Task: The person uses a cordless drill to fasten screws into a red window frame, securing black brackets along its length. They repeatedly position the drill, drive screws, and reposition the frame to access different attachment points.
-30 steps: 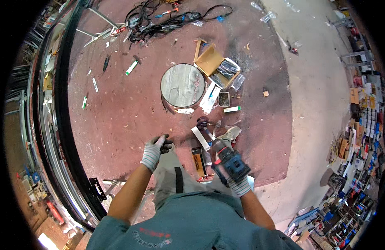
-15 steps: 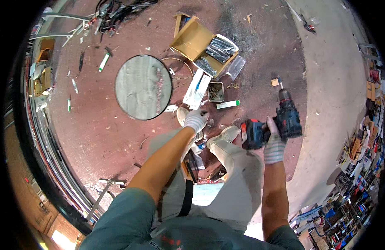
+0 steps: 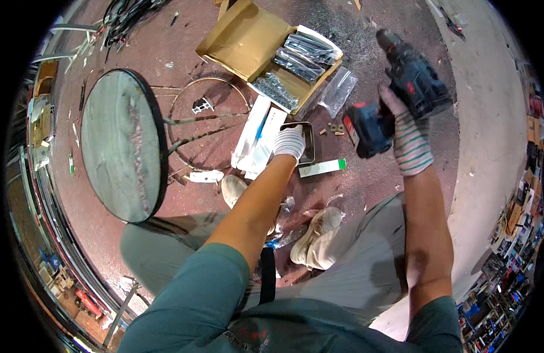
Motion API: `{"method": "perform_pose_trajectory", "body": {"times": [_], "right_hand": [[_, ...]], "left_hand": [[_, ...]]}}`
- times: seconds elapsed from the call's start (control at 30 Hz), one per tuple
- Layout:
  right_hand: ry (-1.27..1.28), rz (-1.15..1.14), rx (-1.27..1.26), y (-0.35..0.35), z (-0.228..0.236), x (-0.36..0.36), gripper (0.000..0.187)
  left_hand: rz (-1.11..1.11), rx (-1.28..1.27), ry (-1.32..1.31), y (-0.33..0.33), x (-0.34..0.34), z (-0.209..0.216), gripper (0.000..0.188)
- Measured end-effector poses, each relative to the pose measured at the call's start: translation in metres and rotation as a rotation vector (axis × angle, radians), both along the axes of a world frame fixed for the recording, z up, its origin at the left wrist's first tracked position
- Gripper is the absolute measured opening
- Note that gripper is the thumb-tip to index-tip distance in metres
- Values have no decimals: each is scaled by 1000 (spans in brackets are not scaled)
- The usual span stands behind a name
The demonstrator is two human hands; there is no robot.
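Observation:
My left hand (image 3: 290, 142), in a striped work glove, reaches down into a small rectangular metal tin (image 3: 309, 144). Its fingers are hidden inside, so their shape and anything in them do not show. My right hand (image 3: 409, 138), gloved the same way, is wrapped round the handle of a dark cordless drill (image 3: 419, 79). The drill is held up off the floor, its chuck pointing away from me and its battery toward the left. Just right of the tin lie a few small brass-coloured pieces (image 3: 335, 129). White paper packets (image 3: 253, 138) are at the tin's left.
An open cardboard box (image 3: 242, 41) holds several plastic-wrapped dark parts. Beside it lies a clear plastic bag (image 3: 338, 91). A white-and-green carton (image 3: 322, 169) sits below the tin. At left stands a round-topped stool (image 3: 116, 147) with metal legs. Black cables (image 3: 127, 20) lie far left.
My left hand has gone from beside my shoe forward into the tin. The drill in my right hand has moved up and slightly right. My view has shifted forward and lower.

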State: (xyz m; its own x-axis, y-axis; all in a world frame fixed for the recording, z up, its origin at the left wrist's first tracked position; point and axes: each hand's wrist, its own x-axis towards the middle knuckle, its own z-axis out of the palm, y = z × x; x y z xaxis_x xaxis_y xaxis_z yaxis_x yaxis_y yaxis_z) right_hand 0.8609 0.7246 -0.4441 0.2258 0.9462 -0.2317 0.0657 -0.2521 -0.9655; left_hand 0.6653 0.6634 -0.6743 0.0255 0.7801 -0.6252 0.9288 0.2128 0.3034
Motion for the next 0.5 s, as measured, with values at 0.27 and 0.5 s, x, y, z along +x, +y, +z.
{"method": "perform_pose_trajectory", "body": {"times": [0.27,0.5], "right_hand": [[-4,124,197,26,-6,-1,32],[240,142,183,42,-17,-7,34]], "left_hand": [[-256,69,167,14,25,-8,21],[101,52,-208,6,1,-8,31]]}}
